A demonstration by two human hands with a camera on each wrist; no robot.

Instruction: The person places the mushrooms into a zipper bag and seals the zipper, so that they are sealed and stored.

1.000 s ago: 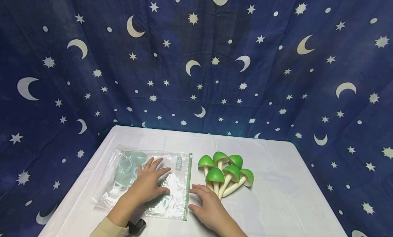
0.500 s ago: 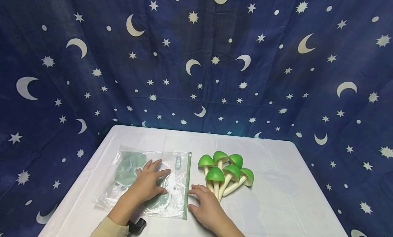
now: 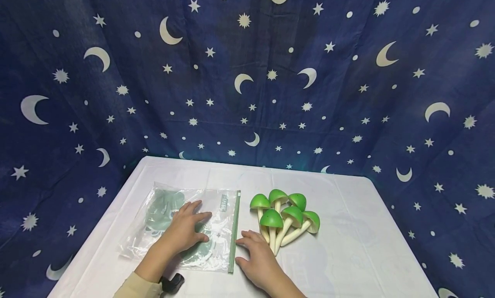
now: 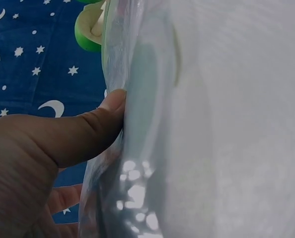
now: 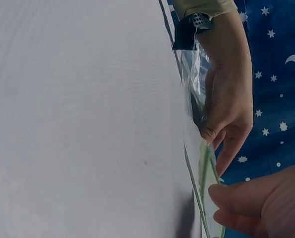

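Observation:
A clear plastic zip bag with pale green printed shapes and a green zip edge lies flat on the table. My left hand rests on the middle of the bag, palm down with fingers spread. In the left wrist view its thumb presses against the plastic. My right hand is beside the bag's green edge, fingertips right at it, thumb and forefinger apart. In the right wrist view the thumb overlaps the green edge. Several toy mushrooms with green caps and cream stems lie just beyond my right hand.
A white cloth covers the table. A dark blue curtain with moons and stars hangs behind and to both sides. A black device sits at my left wrist.
The bag has slid slightly left, its green edge moving away from the mushrooms. Both hands have shifted a little left with it. The mushrooms have stayed where they were.

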